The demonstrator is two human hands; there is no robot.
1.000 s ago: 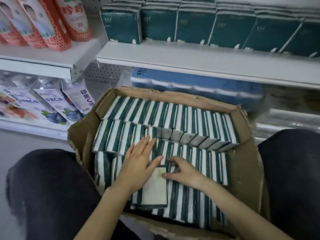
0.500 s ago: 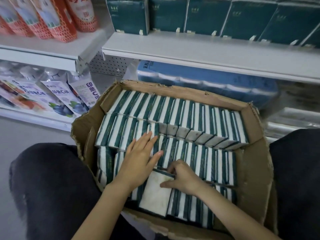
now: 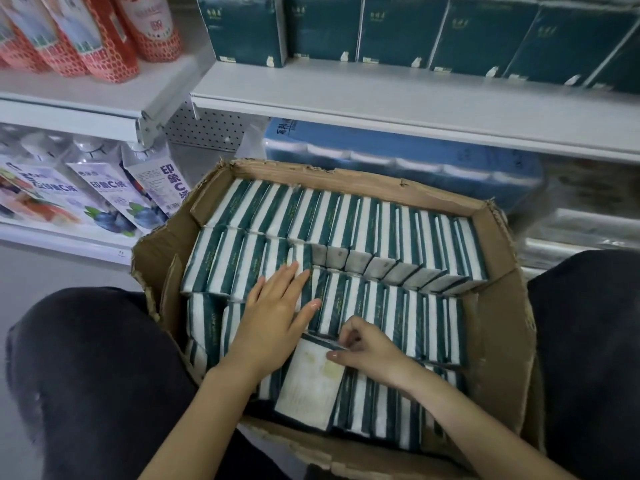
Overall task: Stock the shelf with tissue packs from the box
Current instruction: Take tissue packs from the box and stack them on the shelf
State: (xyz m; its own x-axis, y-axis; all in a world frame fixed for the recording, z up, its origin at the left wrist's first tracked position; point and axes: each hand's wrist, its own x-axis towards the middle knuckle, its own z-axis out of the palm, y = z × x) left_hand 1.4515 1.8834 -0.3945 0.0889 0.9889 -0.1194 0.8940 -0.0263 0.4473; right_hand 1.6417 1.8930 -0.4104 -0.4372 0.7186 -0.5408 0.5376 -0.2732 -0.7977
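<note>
right hand (image 3: 367, 355) is pinching a tissue pack (image 3: 308, 386) by its top edge, narrow grip; it's looking soft, light; left hand (image 3: 273, 320) is resting flat.

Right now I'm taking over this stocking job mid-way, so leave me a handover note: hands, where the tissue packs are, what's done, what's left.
Left hand: open, flat on the packed rows in the box.
Right hand: pinches the far edge of one loose pack, white face up at the box's near side.
Shelf: dark green packs stand along its back.
Done: one pack gripped, not yet lifted out.
Left: shelve it, then the nearly full box's remaining packs.
</note>
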